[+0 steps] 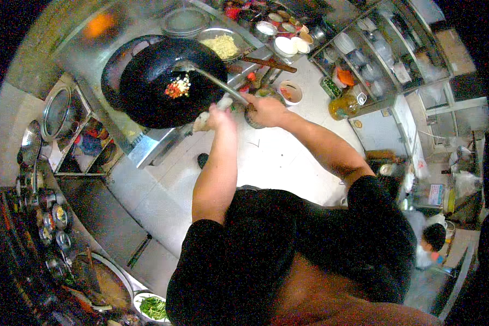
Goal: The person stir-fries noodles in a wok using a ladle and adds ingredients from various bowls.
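Note:
A large black wok [146,98] sits tilted over the stove, with chopped red and pale pieces [177,87] lying together on its inner wall. My left hand [218,117] grips a light cloth [201,121] at the wok's near rim; whether a handle lies under the cloth is hidden. In my right hand [267,111] is the long metal handle of a wok spatula [222,83], whose blade [184,67] rests inside the wok just above the chopped pieces.
Behind the wok stands a strainer of chopped pale food [222,45]. Bowls [286,47] and a shelving rack [391,53] are at upper right, above a jug of yellow liquid [342,108]. A plate of cut greens [151,307] is at lower left. Another person [432,240] is at far right.

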The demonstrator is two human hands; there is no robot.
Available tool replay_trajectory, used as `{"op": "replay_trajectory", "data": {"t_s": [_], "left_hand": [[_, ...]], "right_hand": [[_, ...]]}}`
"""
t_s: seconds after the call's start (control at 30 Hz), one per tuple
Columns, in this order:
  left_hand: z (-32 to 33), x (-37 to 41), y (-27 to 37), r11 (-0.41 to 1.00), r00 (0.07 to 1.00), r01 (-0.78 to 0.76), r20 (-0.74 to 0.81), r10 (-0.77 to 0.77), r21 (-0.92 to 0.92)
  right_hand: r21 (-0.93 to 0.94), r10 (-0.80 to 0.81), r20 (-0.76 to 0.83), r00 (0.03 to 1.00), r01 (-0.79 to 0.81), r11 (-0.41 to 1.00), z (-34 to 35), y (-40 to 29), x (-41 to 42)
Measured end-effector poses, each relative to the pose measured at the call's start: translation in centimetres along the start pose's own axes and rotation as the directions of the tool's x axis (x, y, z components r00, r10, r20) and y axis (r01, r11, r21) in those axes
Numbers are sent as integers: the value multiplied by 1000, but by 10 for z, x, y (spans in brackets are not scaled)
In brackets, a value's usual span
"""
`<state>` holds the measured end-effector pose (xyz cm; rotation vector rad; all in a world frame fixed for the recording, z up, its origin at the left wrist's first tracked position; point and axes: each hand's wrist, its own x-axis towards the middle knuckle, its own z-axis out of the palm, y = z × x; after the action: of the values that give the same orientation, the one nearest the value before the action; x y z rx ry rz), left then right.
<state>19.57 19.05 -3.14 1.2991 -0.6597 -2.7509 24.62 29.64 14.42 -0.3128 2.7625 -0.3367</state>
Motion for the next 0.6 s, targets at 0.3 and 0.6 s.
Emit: {"op": "replay_trajectory", "data": {"t_s": [0.3,0.6], "left_hand": [[81,46,87,960,950,-259,-208,233,-108],[94,122,160,967,939,-252,-229,255,43]], "right_hand": [[58,-144,-19,989,145,988,-41,22,100],[173,-264,81,961,247,953,-15,-26,198]]}}
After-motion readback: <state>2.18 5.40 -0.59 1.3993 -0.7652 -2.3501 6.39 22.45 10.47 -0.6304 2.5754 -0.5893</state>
